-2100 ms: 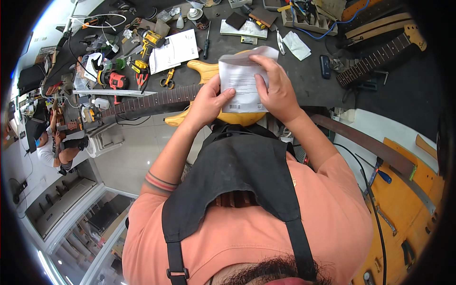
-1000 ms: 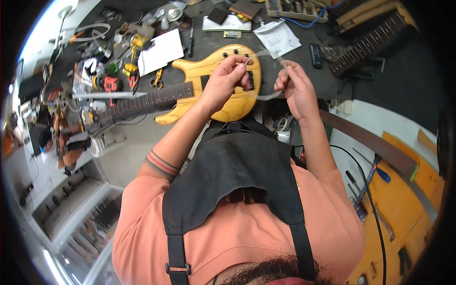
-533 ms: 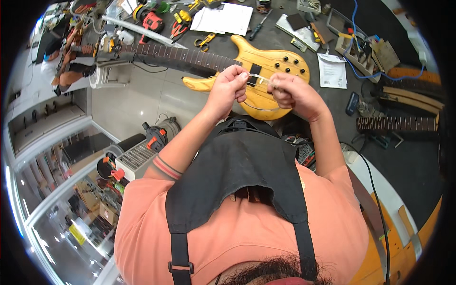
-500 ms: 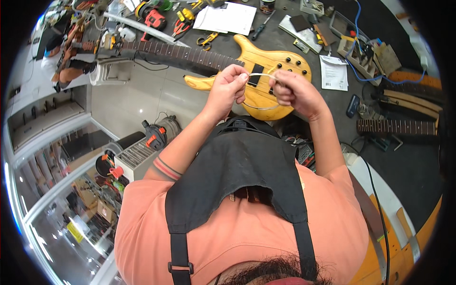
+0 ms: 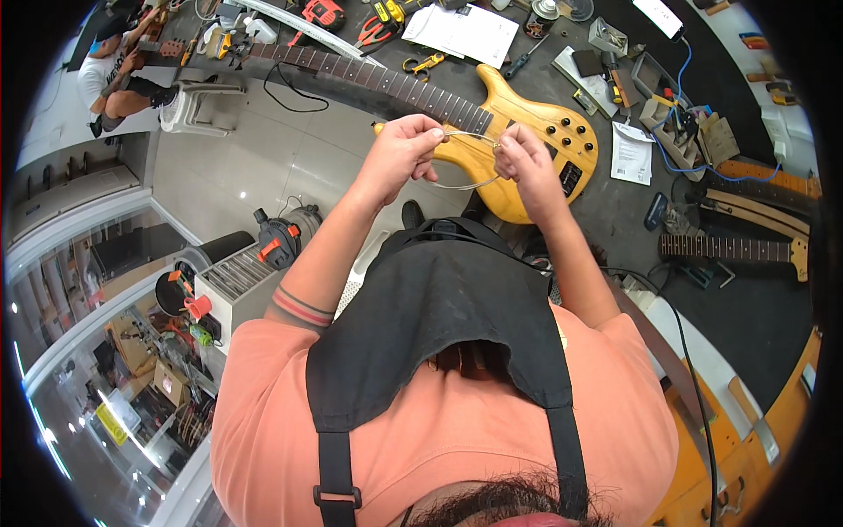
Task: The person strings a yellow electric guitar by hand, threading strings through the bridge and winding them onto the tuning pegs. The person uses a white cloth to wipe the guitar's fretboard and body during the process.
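Note:
My left hand and my right hand hold a thin, silvery coiled bass string between them, its loop spread in the air. Both hands are closed in a pinch, thumb against fingers, one on each side of the coil. Below and beyond them lies a bass guitar with a yellow wood body, black knobs and a dark pickup partly hidden by my right hand. Its dark fretted neck reaches away to the far left, and no strings show along it.
Scissors, pliers, a red power tool and white papers lie on the far bench. A white packet, a wooden tray and a loose neck are at right. Another person sits far left.
My view has shifted, so the bass appears farther right. My hands have moved slightly apart, widening the loop of string between them. Both still grip it.

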Available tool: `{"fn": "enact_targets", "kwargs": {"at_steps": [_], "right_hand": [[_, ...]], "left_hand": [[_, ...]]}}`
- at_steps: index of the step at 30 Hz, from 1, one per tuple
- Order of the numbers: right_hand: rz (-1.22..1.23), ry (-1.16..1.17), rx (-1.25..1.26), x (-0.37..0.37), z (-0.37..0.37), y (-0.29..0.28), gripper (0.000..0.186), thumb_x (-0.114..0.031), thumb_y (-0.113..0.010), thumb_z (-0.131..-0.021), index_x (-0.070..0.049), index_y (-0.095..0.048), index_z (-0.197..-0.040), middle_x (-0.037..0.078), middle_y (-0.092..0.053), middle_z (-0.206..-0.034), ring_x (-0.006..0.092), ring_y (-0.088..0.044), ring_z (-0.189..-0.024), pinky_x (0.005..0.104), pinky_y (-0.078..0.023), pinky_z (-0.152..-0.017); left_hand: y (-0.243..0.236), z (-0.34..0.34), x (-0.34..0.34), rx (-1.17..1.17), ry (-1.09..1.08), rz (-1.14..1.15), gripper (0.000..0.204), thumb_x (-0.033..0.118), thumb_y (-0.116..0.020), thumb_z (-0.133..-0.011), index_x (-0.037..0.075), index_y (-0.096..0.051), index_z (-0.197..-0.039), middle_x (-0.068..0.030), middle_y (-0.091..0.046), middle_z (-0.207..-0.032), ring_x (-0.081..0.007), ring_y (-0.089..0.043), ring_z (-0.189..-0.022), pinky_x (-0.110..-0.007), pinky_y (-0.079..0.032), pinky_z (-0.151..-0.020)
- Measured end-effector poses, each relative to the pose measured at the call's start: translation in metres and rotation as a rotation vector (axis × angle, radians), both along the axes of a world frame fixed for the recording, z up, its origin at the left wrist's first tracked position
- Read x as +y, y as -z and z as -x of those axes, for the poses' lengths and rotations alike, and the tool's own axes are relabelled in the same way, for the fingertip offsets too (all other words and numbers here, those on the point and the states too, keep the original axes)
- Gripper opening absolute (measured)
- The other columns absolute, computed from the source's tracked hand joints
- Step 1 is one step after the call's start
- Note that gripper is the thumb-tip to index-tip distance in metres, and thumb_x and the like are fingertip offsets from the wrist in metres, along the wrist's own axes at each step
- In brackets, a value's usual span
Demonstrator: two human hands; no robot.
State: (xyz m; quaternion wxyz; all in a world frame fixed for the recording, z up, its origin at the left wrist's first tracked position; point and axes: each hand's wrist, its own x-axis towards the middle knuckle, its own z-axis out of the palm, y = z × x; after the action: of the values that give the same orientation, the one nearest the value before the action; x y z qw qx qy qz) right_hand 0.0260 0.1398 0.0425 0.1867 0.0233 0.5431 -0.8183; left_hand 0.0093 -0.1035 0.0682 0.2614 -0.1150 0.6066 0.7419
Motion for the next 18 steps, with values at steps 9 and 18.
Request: {"fn": "enact_targets", "kwargs": {"at_steps": [9, 18], "right_hand": [[-0.697, -0.152, 0.394, -0.064, -0.044, -0.011, 0.023, -0.024, -0.053, -0.116, -0.005, -0.061, -0.106, -0.001, -0.054, -0.085, 0.0107, -0.051, -0.079, 0.0271, -0.046, -0.075], [0.132, 0.069, -0.170, -0.115, -0.060, -0.029, 0.017, -0.020, -0.051, -0.116, -0.006, -0.059, -0.110, 0.000, -0.051, -0.094, 0.0096, -0.047, -0.080, 0.0256, -0.041, -0.072]], "left_hand": [[0.033, -0.054, -0.074, 0.040, 0.105, -0.044, 0.019, 0.023, -0.070, -0.108, 0.004, -0.069, -0.108, 0.0009, -0.061, -0.077, -0.0098, -0.058, -0.070, -0.030, -0.054, -0.075], [0.023, -0.079, -0.133, 0.169, 0.253, -0.177, 0.021, 0.023, -0.069, -0.107, 0.003, -0.075, -0.105, 0.0022, -0.068, -0.086, -0.0103, -0.057, -0.083, -0.029, -0.050, -0.082]]}}
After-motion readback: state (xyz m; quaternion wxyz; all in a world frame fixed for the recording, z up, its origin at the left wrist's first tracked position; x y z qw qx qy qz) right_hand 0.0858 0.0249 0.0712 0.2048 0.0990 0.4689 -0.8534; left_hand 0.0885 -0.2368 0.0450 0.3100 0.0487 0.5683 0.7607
